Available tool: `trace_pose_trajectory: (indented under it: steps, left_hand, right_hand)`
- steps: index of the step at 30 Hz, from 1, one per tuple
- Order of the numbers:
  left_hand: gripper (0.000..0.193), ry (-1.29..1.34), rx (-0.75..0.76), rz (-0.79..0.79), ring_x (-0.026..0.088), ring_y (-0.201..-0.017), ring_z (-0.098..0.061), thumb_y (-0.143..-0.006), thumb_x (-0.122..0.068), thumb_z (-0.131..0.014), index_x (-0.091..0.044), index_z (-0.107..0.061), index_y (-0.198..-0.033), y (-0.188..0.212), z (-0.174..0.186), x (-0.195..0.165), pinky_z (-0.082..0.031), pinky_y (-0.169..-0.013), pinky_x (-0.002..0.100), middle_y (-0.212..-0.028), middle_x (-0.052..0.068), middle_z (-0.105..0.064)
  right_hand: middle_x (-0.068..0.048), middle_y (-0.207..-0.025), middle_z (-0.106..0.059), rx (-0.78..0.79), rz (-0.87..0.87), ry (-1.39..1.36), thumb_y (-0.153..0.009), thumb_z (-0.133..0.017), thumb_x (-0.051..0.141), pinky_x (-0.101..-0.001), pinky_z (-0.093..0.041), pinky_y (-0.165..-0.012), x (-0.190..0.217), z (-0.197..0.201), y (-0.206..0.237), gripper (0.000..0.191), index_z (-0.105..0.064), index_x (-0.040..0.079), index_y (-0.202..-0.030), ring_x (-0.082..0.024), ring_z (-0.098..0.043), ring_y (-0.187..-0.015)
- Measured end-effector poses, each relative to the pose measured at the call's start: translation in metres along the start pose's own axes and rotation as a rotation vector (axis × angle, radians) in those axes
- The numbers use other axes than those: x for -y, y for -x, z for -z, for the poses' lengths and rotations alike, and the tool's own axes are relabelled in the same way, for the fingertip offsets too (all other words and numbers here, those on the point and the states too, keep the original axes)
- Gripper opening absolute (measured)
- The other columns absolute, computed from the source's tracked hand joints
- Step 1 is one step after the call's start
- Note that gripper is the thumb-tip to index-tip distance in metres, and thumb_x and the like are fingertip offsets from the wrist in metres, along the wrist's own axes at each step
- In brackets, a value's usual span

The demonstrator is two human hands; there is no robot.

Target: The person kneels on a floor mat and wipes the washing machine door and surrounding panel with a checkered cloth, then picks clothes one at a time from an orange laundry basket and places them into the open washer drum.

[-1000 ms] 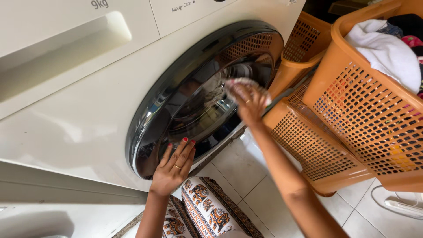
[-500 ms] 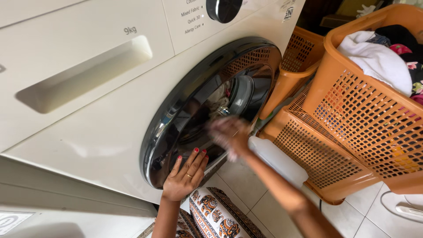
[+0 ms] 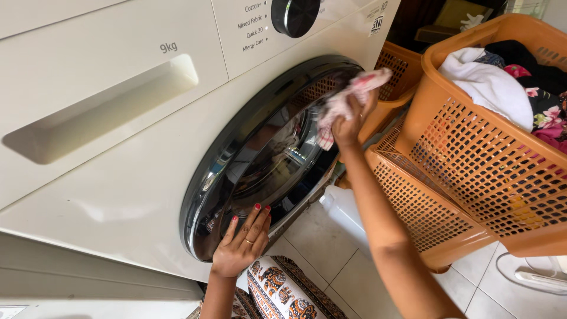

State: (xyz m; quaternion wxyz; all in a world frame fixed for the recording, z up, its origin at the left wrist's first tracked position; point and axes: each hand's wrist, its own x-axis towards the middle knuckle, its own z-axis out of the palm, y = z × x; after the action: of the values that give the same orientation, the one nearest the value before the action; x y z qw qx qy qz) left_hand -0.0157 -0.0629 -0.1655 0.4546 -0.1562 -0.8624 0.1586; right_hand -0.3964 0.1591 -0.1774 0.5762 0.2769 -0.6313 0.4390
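Note:
A white front-loading washing machine fills the left of the head view. Its round dark glass door is closed. My left hand rests flat with fingers spread on the door's lower rim. My right hand is pressed against the door's upper right edge, clutching a crumpled pink and white cloth.
Stacked orange plastic laundry baskets stand right of the machine; the top one holds white, black and floral clothes. A white plastic jug sits on the tiled floor by the door. A patterned mat lies below.
My right hand with the cloth has moved across the door glass, down toward the middle and now up to its upper right edge. The left hand stays on the lower rim.

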Motion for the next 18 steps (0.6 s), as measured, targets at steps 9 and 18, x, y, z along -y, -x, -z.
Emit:
trace_pose_trajectory:
  steps: [9,18]
  left_hand:
    - [0.027,-0.004,0.000,-0.020,0.013,-0.135,-0.057,-0.100,-0.026,-0.057,-0.017,-0.075,-0.117,0.004,-0.004,0.000,-0.023,-0.121,0.045,-0.144,-0.001,-0.063]
    - [0.022,-0.003,-0.047,-0.004,0.012,-0.137,-0.057,-0.102,-0.024,-0.059,-0.018,-0.074,-0.117,0.003,-0.004,0.001,-0.021,-0.123,0.050,-0.147,-0.004,-0.062]
  right_hand:
    - [-0.021,-0.169,-0.030,0.324,-0.554,-0.097,-0.100,-0.061,0.014,-0.0512,-0.020,-0.130,0.205,0.043,0.235,0.064,-0.037,0.012,-0.160,-0.040,-0.026,-0.160]
    - [-0.011,-0.160,-0.043,0.757,-0.190,0.044,-0.095,-0.064,0.027,-0.0550,-0.022,-0.120,0.124,0.000,0.191,0.049,-0.057,0.024,-0.143,-0.041,-0.036,-0.150]
